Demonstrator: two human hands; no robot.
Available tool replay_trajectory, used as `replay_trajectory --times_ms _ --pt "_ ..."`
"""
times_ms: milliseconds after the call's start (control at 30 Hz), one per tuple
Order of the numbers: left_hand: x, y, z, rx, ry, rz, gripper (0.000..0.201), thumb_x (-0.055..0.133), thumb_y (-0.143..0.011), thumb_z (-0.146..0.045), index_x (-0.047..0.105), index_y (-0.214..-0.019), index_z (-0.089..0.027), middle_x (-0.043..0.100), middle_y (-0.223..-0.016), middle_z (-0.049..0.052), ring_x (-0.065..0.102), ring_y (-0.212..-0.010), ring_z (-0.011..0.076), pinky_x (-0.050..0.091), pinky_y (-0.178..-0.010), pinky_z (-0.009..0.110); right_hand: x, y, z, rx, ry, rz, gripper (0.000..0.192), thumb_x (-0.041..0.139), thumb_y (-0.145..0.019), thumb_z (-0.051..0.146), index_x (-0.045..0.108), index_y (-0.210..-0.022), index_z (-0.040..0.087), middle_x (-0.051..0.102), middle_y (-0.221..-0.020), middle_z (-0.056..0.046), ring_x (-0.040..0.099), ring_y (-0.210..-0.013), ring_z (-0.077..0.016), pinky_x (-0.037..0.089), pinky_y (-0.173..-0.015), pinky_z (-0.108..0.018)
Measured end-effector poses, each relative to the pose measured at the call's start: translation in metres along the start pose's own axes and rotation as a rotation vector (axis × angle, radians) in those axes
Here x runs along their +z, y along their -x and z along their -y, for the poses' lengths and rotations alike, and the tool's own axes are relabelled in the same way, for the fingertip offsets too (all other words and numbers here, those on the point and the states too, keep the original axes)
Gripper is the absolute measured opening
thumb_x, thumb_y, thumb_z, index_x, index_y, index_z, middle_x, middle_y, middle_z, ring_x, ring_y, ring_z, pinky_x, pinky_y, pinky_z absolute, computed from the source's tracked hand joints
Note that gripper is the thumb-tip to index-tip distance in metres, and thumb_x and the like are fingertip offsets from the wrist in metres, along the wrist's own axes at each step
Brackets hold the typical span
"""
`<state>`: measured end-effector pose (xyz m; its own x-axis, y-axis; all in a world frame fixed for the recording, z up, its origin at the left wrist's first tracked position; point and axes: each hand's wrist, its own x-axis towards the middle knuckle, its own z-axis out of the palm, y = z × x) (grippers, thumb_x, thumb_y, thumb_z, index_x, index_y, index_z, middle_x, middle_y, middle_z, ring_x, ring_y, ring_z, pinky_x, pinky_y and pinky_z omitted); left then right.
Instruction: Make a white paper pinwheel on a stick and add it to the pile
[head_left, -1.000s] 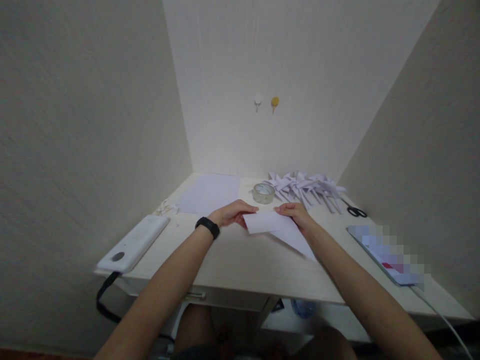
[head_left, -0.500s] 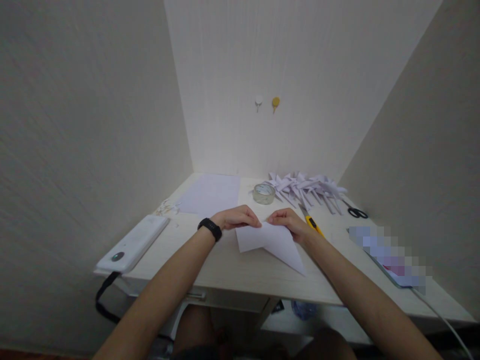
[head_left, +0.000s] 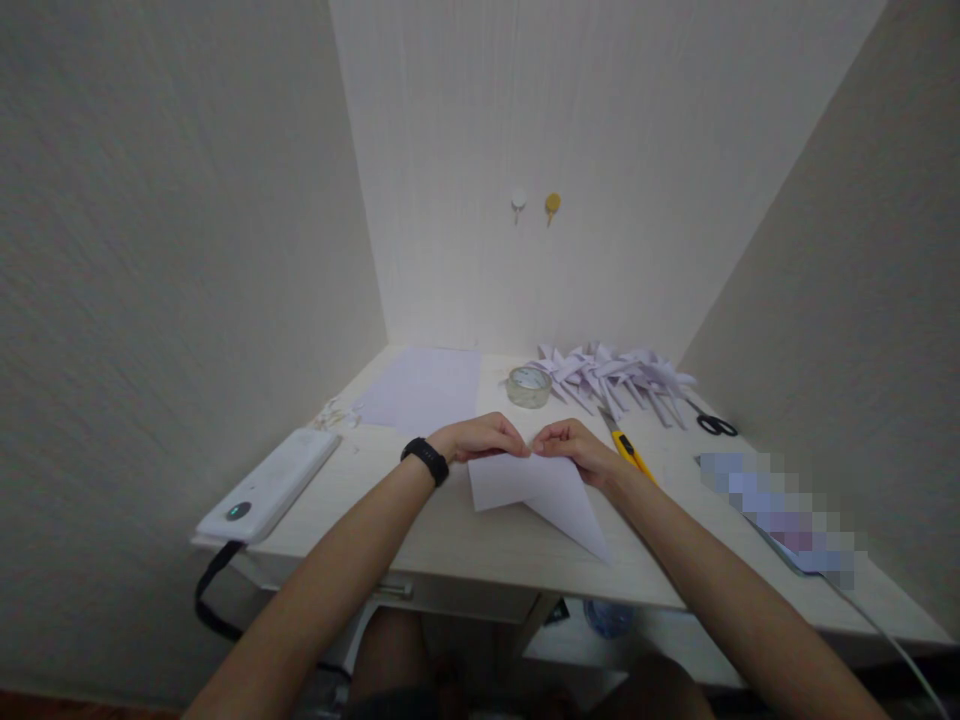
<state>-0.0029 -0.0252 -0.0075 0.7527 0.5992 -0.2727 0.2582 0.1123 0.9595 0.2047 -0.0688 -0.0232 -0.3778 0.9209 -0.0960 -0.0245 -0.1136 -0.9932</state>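
– Grip state, both sides?
– Left grip [head_left: 491,436]: fingertips closed on the upper edge of a folded white sheet [head_left: 517,482]. Right grip [head_left: 574,446]: appears to pinch the same edge, just beside the left. Exact thumb contact not resolved.

– Position of sheet?
– Below and between the hands, over the tabletop [head_left: 352,480], near its front edge. One flap lies to the left; a long corner runs down to the right. Lower edges resting or just clear: cannot tell.

– Handling estimate?
– Judged as paper: very light, limp across the face, stiffer along a fold. Slightly slick; stray creases likely under pressure. Best hold: fingertips close to the fold line, light force. Flaps alone would probably buckle.

– Occlusions?
– Under-layers of the sheet: hidden. Yellow cutter [head_left: 628,447]: near end possibly covered by the right forearm [head_left: 697,560]. Farther out, folded paper pieces [head_left: 600,375] overlap; no count possible. Scissors [head_left: 716,428]: blade tips unclear beside that pile. Flat device [head_left: 772,515] at right: face pixelated, unreadable. White scraps [head_left: 337,412] at far left: too small to identify.
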Motion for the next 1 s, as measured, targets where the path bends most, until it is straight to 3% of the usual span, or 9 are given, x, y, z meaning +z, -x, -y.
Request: replay_trajectory --times_ms 200,500,667,800,1000 --pt "0.003 0.002 -0.004 0.002 0.004 0.039 0.025 0.078 -0.064 -0.035 0.067 -0.059 -0.013 0.060 -0.051 -0.001 0.048 -0.041 0.0083 0.032 -0.040 0.020 -0.004 0.001 0.003 0.023 0.021 0.022 0.022 0.083 -0.053 0.031 0.076 -0.067 0.016 0.069 -0.059 -0.003 0.053 -0.050 -0.0109 0.035 -0.051 -0.025" --pt "-0.006 0.004 -0.006 0.001 -0.038 -0.029 0.025 0.077 -0.060 -0.036 0.068 -0.058 -0.013 0.059 -0.048 0.000 0.046 -0.038 0.0088 0.028 -0.037 0.021 -0.027 0.000 0.009 -0.011 0.038 0.003 0.023 0.084 -0.053 0.034 0.075 -0.065 0.015 0.067 -0.058 -0.003 0.053 -0.047 -0.0107 0.041 -0.048 -0.024" --pt "-0.006 0.004 -0.006 0.014 -0.030 -0.032 0.025 0.077 -0.060 -0.035 0.068 -0.057 -0.012 0.055 -0.045 -0.001 0.041 -0.037 0.0073 0.024 -0.037 0.022 -0.017 -0.001 0.004 -0.006 0.050 0.030 0.030 0.084 -0.058 0.037 0.077 -0.076 0.014 0.071 -0.068 -0.004 0.056 -0.054 -0.0107 0.040 -0.052 -0.024" --pt "-0.003 0.005 -0.007 0.022 -0.048 -0.018 0.025 0.077 -0.062 -0.035 0.067 -0.055 -0.012 0.051 -0.043 -0.003 0.035 -0.037 0.0060 0.020 -0.037 0.022 -0.013 -0.002 0.003 0.026 0.077 0.024 0.029 0.086 -0.054 0.036 0.076 -0.068 0.014 0.069 -0.061 -0.004 0.055 -0.053 -0.0115 0.039 -0.053 -0.025" --pt "-0.009 0.003 -0.003 0.118 0.005 -0.022 0.028 0.080 -0.061 -0.033 0.066 -0.054 -0.010 0.058 -0.047 0.000 0.045 -0.041 0.0061 0.031 -0.040 0.018 -0.028 0.001 0.012 0.003 0.053 -0.063 0.027 0.087 -0.048 0.033 0.074 -0.060 0.012 0.068 -0.056 -0.005 0.055 -0.050 -0.0116 0.037 -0.051 -0.026"
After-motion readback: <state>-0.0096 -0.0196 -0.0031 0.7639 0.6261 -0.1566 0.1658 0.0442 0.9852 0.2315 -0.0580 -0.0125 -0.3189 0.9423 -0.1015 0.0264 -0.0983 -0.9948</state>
